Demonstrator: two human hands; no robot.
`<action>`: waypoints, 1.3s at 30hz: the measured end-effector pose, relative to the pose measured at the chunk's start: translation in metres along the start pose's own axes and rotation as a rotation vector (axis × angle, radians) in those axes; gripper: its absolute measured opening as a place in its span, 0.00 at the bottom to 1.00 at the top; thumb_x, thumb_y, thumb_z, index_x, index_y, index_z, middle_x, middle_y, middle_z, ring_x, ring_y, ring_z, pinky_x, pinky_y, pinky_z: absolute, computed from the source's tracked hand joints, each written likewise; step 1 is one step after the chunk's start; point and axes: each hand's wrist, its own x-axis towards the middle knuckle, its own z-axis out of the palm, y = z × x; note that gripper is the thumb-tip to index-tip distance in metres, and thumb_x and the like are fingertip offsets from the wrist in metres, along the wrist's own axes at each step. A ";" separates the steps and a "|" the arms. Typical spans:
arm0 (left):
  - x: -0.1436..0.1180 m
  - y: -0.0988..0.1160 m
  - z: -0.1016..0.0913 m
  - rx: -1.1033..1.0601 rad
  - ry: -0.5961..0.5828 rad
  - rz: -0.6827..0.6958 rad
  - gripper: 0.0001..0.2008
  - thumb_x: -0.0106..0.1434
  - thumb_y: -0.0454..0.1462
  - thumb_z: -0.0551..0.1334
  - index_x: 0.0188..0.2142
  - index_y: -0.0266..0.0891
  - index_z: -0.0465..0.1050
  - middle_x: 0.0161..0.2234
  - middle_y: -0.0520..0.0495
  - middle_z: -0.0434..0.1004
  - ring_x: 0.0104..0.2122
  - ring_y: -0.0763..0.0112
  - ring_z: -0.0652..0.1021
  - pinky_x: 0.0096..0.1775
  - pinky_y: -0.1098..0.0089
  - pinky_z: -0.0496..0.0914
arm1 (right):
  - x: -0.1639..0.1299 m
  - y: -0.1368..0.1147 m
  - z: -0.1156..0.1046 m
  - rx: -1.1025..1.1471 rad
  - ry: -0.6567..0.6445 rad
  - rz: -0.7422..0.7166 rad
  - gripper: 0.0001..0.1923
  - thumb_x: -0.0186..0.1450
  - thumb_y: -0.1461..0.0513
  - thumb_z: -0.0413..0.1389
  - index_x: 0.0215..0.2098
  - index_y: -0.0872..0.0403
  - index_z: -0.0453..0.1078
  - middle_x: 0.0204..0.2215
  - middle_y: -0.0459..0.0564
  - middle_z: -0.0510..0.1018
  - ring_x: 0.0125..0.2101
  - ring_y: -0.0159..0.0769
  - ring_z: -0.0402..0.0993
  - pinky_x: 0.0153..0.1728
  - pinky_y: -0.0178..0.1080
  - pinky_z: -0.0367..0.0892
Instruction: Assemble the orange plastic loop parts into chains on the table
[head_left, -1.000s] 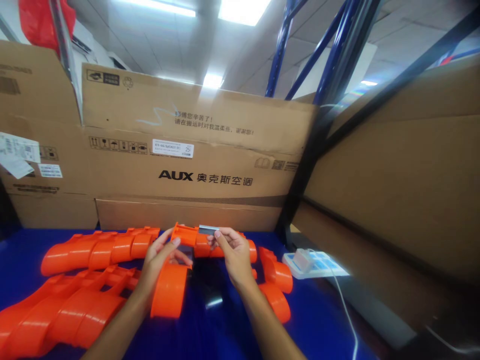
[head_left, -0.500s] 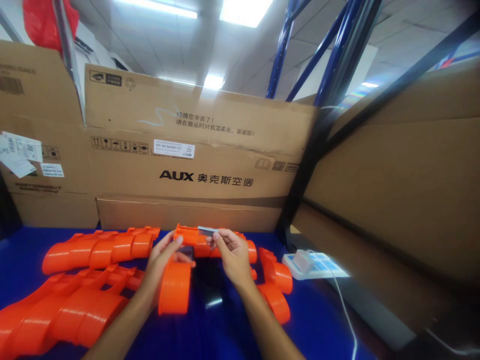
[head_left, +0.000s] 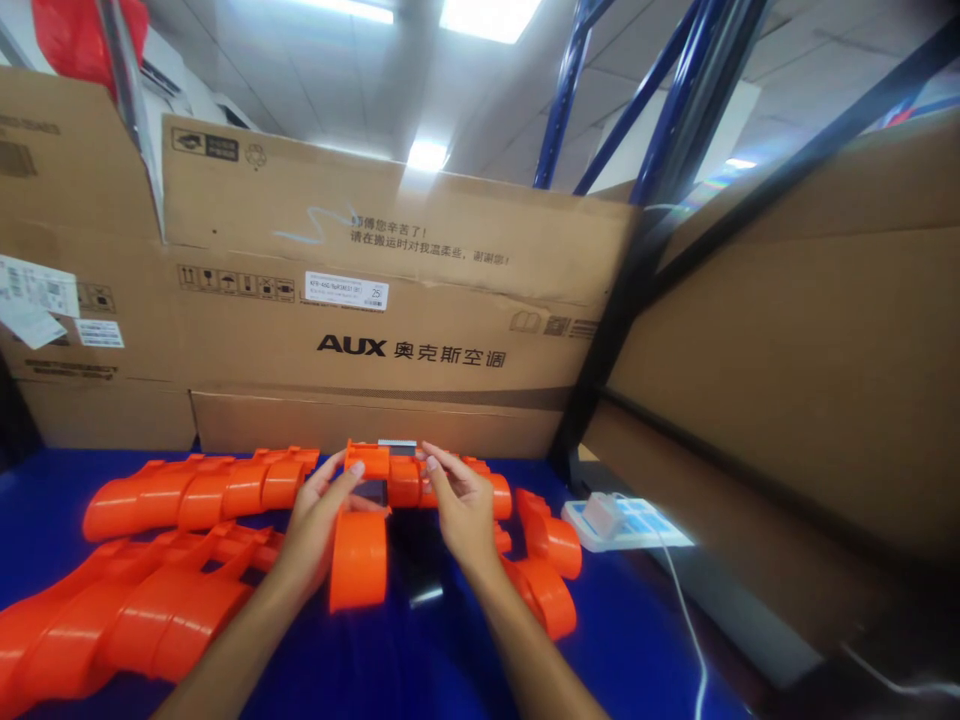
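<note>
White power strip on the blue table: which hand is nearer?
Right. The right hand sits just left of the white power strip; the left hand is farther left, holding the orange plastic part.

Both hands, the left hand point(head_left: 319, 525) and the right hand point(head_left: 459, 510), are bare, ringless; the forearms are unsleeved, with no watch.

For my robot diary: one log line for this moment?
left hand: holds orange part | right hand: pinches grey strip | blue table
</note>
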 end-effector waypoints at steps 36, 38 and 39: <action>0.005 0.016 -0.013 -0.047 0.135 -0.061 0.20 0.49 0.48 0.71 0.32 0.37 0.72 0.17 0.49 0.76 0.14 0.67 0.75 0.17 0.72 0.66 | -0.008 -0.039 -0.031 -1.073 -0.948 -0.079 0.14 0.55 0.55 0.67 0.31 0.53 0.70 0.40 0.50 0.65 0.43 0.44 0.61 0.47 0.45 0.59; 0.006 0.017 -0.014 -0.026 0.132 -0.066 0.19 0.50 0.49 0.71 0.30 0.37 0.71 0.17 0.47 0.77 0.14 0.67 0.75 0.18 0.71 0.67 | -0.008 -0.036 -0.030 -1.078 -0.954 -0.070 0.14 0.54 0.55 0.68 0.31 0.53 0.71 0.39 0.50 0.65 0.43 0.45 0.61 0.47 0.46 0.58; 0.006 0.017 -0.015 -0.018 0.128 -0.073 0.19 0.50 0.49 0.71 0.29 0.37 0.70 0.17 0.46 0.77 0.15 0.66 0.75 0.18 0.71 0.67 | -0.009 -0.034 -0.029 -1.079 -0.950 -0.070 0.14 0.53 0.55 0.68 0.30 0.53 0.71 0.39 0.50 0.65 0.43 0.45 0.61 0.47 0.46 0.58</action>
